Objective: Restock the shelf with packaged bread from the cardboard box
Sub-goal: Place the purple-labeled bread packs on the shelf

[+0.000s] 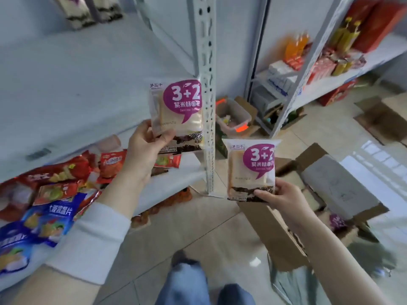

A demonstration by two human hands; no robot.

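Note:
My left hand grips the lower left corner of a bread packet with a purple "3+2" label, held upright in front of the white shelf. My right hand pinches the bottom edge of a second identical bread packet, lower and to the right, above the open cardboard box on the floor. Purple packaging shows inside the box at its right. Two more bread packets stand at the back of the shelf, top left.
A perforated white shelf post stands just right of the left packet. Red and blue snack bags fill the lower shelf at left. Another rack with drinks and boxes stands at right. Flattened cartons lie on the tiled floor. My legs show at the bottom.

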